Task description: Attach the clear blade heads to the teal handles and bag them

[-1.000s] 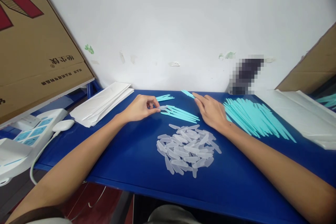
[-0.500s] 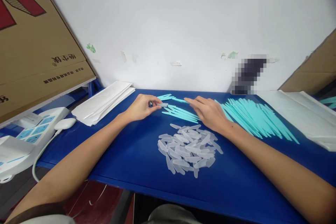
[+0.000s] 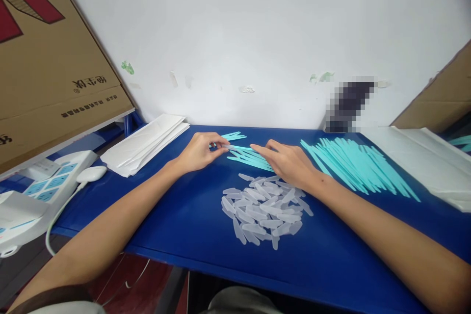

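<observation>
My left hand [image 3: 201, 152] pinches a small translucent plastic sleeve [image 3: 231, 147] between thumb and fingertips. Pointing left, a thin teal stick [image 3: 244, 148] is gripped in my right hand [image 3: 290, 161], and its tip meets the sleeve; how far inside it sits is too small to tell. Beneath the hands lies a small bunch of teal sticks [image 3: 247, 158], partly hidden by my right fingers. A few more teal sticks [image 3: 235, 136] lie behind my left fingertips. Closer to me is a loose heap of translucent sleeves [image 3: 262, 208].
A big pile of teal sticks [image 3: 362, 164] spreads across the right of the blue table [image 3: 176, 221]. White folded sheets [image 3: 145, 144] lie at the left, near a white power strip [image 3: 55, 181] with a cable. A cardboard box [image 3: 62, 59] stands at left; the wall closes off the back.
My right hand has moved left and slightly down, bringing the teal stick's tip to the sleeve. My left hand stays nearly in place, still pinching the sleeve.
</observation>
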`<state>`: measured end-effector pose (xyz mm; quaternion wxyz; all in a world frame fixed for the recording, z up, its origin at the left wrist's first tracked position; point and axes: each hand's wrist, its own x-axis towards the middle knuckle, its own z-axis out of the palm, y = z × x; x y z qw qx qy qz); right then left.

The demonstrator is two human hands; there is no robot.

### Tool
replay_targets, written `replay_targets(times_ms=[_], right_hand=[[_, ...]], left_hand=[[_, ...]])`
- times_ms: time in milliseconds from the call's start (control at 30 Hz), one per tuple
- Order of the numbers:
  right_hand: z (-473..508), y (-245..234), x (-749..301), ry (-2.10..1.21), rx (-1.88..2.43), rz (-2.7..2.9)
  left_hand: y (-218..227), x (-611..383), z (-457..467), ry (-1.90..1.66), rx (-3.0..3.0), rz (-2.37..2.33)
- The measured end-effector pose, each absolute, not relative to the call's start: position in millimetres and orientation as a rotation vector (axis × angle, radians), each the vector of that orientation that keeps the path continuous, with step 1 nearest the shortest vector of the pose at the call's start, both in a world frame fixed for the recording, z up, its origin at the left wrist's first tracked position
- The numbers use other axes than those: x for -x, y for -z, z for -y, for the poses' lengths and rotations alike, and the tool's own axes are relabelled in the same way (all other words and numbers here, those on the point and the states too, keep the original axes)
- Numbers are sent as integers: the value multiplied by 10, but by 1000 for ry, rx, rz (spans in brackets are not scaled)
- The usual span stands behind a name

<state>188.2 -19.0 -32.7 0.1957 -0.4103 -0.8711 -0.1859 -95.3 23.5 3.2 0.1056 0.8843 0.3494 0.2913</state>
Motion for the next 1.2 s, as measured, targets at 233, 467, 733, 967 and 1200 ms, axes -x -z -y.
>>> replay_targets(times_ms=[233,467,733,967,1200], right_hand=[[191,299,-1895,525,1153,2471],[177,304,-1921,549,1130,2489],[222,275,-1843,504,1061,2436],[228,248,-1792,479,1012,2410],[176,259,-1763,249,1052,2404]], left_hand=[[-33,945,-230,-847,-2648,-1018],[-17,934,-234,-907,-2615,-983],[79,763,-107,-1057,-2280,-986],[90,711,-56,-1146,-2242,-976],[82,785,-237,-1097,-2348,-974]])
